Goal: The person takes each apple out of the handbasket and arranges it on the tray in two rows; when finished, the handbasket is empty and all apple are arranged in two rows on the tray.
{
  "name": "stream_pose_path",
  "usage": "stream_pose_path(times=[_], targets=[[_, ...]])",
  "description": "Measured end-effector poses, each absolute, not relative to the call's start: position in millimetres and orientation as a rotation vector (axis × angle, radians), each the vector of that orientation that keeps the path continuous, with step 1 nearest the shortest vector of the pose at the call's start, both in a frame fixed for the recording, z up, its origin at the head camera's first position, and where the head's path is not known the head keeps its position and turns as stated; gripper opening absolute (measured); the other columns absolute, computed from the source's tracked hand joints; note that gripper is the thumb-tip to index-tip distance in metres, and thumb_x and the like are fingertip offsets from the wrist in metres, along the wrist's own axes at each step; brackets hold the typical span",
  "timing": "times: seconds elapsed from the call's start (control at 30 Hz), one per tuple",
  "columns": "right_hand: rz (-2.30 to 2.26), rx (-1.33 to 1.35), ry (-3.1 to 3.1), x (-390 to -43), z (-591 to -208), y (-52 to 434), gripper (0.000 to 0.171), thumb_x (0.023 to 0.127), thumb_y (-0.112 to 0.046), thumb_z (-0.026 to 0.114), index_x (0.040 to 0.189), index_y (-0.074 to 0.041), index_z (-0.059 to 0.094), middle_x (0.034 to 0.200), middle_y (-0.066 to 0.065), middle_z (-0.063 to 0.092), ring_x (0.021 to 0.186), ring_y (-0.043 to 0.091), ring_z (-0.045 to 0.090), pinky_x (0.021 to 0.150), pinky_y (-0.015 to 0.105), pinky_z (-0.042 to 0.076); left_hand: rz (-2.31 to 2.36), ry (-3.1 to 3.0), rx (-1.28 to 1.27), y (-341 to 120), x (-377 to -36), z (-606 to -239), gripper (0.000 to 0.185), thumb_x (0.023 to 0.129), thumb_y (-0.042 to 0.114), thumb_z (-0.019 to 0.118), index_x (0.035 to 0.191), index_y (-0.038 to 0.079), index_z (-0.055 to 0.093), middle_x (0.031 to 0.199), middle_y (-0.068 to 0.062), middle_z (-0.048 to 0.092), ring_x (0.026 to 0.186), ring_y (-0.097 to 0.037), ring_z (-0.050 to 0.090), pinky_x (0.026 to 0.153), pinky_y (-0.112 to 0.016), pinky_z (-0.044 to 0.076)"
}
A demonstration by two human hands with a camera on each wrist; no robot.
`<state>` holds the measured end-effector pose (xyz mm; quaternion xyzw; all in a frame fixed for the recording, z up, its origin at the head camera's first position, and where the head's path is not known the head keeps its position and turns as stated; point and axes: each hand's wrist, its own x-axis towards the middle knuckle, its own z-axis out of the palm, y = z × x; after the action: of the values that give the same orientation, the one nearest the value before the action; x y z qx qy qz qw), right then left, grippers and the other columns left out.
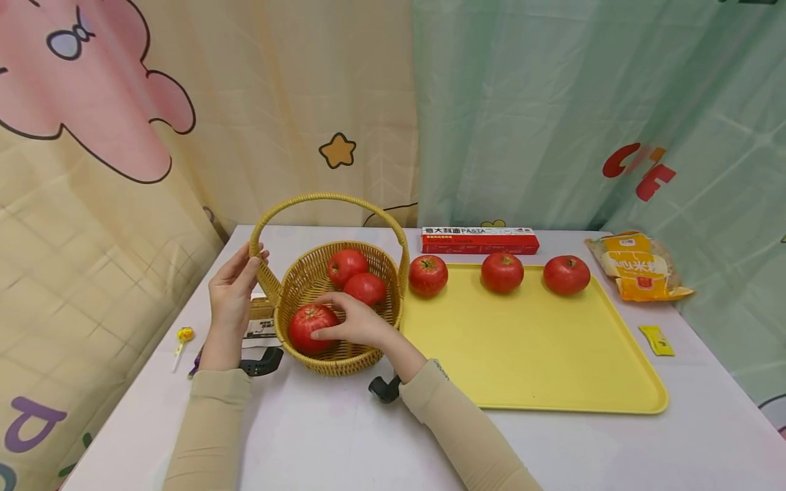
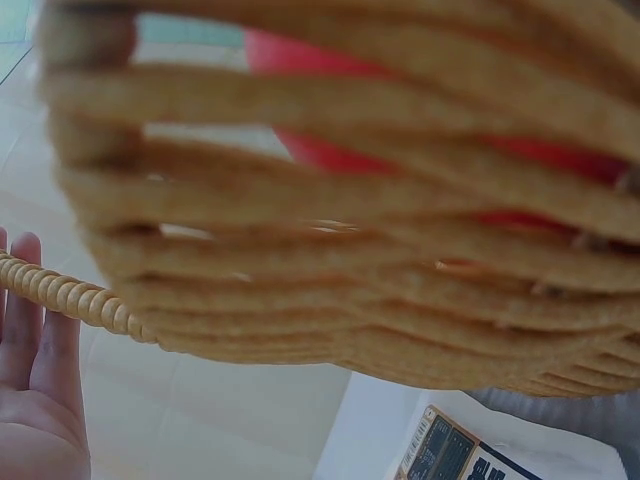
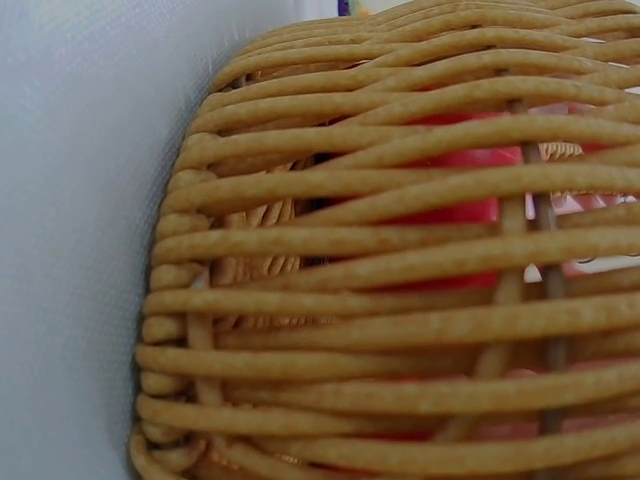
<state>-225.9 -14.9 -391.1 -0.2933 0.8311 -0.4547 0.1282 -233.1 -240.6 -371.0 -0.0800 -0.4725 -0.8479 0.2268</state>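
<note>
A round wicker basket (image 1: 340,367) with a tall arched handle stands on the table. My left hand (image 1: 232,290) holds the handle's left side, fingers behind it and thumb on the near side. Those fingers (image 2: 58,365) look fairly straight in the left wrist view. Inside the basket, my right hand (image 1: 353,320) grips a red apple (image 1: 310,331) at the near left, thumb and fingers spread over it. Two more apples, one at the back (image 1: 347,266) and one beside it (image 1: 366,288), lie in the basket. Wicker fills most of the right wrist view, hiding the right hand there.
A yellow tray (image 1: 522,348) lies right of the basket, with three apples (image 1: 502,273) along its far edge. Behind stands a red pasta box (image 1: 479,242). An orange food bag (image 1: 640,266) and small yellow packet (image 1: 656,340) lie right; a lollipop (image 1: 184,335) lies left.
</note>
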Motion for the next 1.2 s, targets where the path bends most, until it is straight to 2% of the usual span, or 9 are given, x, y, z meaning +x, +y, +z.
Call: stream_pose_path(times=[0.3,0.57,0.87,1.0,1.2], targets=[[-1.140,-0.896,2.443,-224.0,-390.6,-16.3,0.068,0.076,-0.042,0.076,0.135,-0.026,0.046,0.130,-0.004,0.050,0.117,0.016,0.048,0.095,0.038,0.046,-2.339,-1.298,-0.231,-241.1,-232.7,-371.6,0.032,0.086,-0.001,0.063,0.117,0.001,0.065,0.105,-0.008,0.070,0.094,-0.020,0.067,0.090,-0.028,0.049],[-1.080,-0.925,2.446,-223.7,-390.3,-17.0,0.078,0.076,-0.043,0.076,0.141,-0.023,0.038,0.138,0.002,0.040,0.124,0.018,0.042,0.099,0.039,0.042,-2.334,-1.307,-0.238,-241.6,-232.8,-372.0,0.032,0.086,0.000,0.064,0.118,0.002,0.065,0.106,-0.007,0.069,0.096,-0.020,0.066,0.090,-0.028,0.049],[-0.990,-0.936,2.467,-221.3,-390.0,-17.1,0.081,0.075,-0.041,0.077,0.144,-0.026,0.037,0.131,0.007,0.035,0.116,0.021,0.046,0.095,0.037,0.045,-2.316,-1.323,-0.264,-241.3,-233.2,-372.9,0.032,0.086,-0.001,0.063,0.118,0.002,0.064,0.106,-0.007,0.069,0.095,-0.019,0.066,0.089,-0.028,0.050],[-0.997,-0.979,2.471,-222.3,-390.6,-17.0,0.075,0.076,-0.039,0.077,0.140,-0.024,0.041,0.135,0.004,0.038,0.118,0.018,0.046,0.096,0.035,0.045,-2.315,-1.321,-0.270,-241.3,-233.3,-373.1,0.032,0.086,-0.001,0.063,0.118,0.002,0.064,0.106,-0.007,0.069,0.095,-0.020,0.066,0.089,-0.028,0.050],[-1.094,-0.987,2.438,-223.8,-392.3,-18.1,0.069,0.073,-0.039,0.080,0.129,-0.022,0.043,0.120,-0.004,0.051,0.107,0.011,0.051,0.090,0.027,0.046,-2.312,-1.332,-0.260,-241.5,-233.1,-372.6,0.032,0.086,0.001,0.064,0.118,0.001,0.064,0.107,-0.007,0.069,0.096,-0.020,0.066,0.090,-0.028,0.049]])
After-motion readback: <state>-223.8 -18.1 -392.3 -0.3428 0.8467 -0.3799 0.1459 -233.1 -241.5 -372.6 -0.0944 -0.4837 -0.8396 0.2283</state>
